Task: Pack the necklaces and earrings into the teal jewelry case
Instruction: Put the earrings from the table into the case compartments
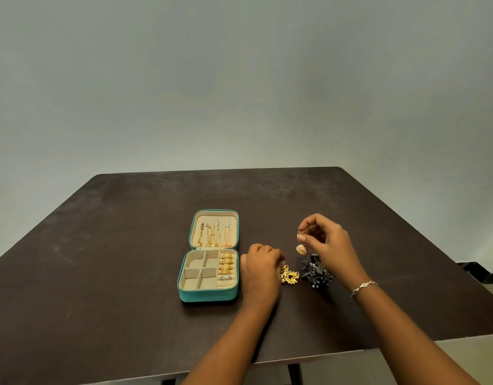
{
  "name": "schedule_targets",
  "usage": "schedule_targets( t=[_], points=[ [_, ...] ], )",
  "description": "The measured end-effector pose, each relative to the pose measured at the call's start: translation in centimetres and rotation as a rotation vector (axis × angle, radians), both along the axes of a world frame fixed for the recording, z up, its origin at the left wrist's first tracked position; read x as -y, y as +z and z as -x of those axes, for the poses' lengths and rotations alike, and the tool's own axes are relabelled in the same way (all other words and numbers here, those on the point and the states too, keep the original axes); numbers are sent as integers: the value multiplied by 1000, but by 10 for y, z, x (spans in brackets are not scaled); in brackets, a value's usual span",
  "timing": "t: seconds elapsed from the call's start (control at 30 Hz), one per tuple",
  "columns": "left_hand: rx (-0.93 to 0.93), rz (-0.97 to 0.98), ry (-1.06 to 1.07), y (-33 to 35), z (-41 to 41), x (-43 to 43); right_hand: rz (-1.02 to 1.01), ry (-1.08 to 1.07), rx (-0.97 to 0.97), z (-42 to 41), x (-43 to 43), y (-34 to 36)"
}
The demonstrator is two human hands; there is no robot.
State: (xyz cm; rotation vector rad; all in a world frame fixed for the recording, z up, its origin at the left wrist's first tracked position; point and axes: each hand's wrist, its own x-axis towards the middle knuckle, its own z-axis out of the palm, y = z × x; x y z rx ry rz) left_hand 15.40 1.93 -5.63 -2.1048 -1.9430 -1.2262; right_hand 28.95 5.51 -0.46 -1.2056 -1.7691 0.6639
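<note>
The teal jewelry case [208,297] lies open on the dark table. Several necklaces [214,235] hang inside its upright lid, and gold rings [227,263] fill the right slot of its base. My right hand [327,241] pinches a gold bell-shaped earring [301,248] that dangles above the table. My left hand [263,269] rests to the right of the case with its fingers curled over something at the tips; what it holds is hidden. Beside it lie yellow-gold earrings [289,277] and dark metal earrings [316,272].
The dark brown table [114,245] reaches the plain wall behind. The four beige compartments [199,270] in the case base hold nothing. A silver bracelet [363,287] sits on my right wrist. The table's front edge runs below my forearms.
</note>
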Motion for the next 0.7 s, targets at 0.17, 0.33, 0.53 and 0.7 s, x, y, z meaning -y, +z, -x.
schedule_targets(
  t=[0.17, 0.33, 0.53, 0.7],
  points=[
    [-36, 129, 8, 1, 1, 0, 101, 73, -77, -8, 4, 7],
    [-68, 181, 31, 4, -1, -1, 177, 72, -98, -13, 2, 1],
    [-84, 61, 85, -4, 0, -4, 221, 97, -140, -10, 1, -3],
    [-29, 8, 58, -5, 0, -6, 219, 104, -209, -7, 2, -5]
  ],
)
